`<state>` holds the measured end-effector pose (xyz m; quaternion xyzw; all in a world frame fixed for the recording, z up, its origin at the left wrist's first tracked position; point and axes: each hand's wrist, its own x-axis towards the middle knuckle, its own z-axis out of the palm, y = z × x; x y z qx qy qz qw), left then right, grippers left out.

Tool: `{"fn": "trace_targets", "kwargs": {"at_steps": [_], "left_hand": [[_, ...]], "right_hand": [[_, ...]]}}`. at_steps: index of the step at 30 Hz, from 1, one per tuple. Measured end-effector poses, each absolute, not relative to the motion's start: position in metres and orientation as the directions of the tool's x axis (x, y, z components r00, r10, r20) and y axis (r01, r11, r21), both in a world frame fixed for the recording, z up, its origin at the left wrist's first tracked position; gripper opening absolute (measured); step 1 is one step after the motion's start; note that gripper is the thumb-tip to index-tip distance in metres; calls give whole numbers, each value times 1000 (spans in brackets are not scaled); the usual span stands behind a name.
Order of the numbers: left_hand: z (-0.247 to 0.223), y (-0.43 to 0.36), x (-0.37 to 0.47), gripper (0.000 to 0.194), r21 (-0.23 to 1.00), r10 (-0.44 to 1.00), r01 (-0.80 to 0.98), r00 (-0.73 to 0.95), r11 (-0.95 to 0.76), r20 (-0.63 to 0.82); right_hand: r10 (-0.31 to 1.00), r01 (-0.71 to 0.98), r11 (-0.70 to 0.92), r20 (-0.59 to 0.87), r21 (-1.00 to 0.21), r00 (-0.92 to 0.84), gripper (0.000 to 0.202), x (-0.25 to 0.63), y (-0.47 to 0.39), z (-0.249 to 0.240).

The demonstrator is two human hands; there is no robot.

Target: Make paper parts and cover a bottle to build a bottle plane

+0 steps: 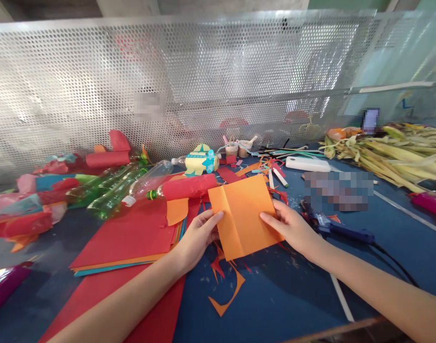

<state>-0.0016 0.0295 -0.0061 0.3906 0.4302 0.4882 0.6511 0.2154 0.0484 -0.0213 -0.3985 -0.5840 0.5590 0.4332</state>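
Observation:
An orange sheet of paper [248, 216] with a crease near its left side is held up over the blue table. My left hand [199, 233] pinches its left edge, thumb on the front. At the right edge my right hand [287, 226] grips it the same way, the other fingers partly hidden behind. Below the sheet lies a curved orange scrap [232, 295] with small red bits near it. A stack of red paper [132, 238], with orange and blue sheets under it, is beside my left forearm. A red-wrapped bottle [189, 186] lies behind the stack.
Green plastic bottles [110, 193] and colourful paper-covered shapes [35, 195] lie at the left. A blue glue gun [346, 231] with a cord is right of my right hand. Farther back are a white power strip [308, 164], dried husks [392, 157] and a perforated metal screen [218, 71].

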Motion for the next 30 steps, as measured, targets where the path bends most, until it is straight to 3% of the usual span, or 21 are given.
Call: {"fn": "trace_targets", "kwargs": {"at_steps": [17, 26, 30], "left_hand": [[-7, 30, -3, 31, 958, 968, -207, 196, 199, -159], [-5, 27, -1, 30, 944, 986, -303, 139, 129, -90], [-4, 25, -1, 29, 959, 978, -262, 202, 104, -51]], "right_hand": [[941, 38, 87, 70, -995, -332, 32, 216, 48, -23], [919, -76, -20, 12, -997, -394, 34, 212, 43, -18], [912, -94, -64, -21, -994, -409, 35, 213, 41, -18]]}}
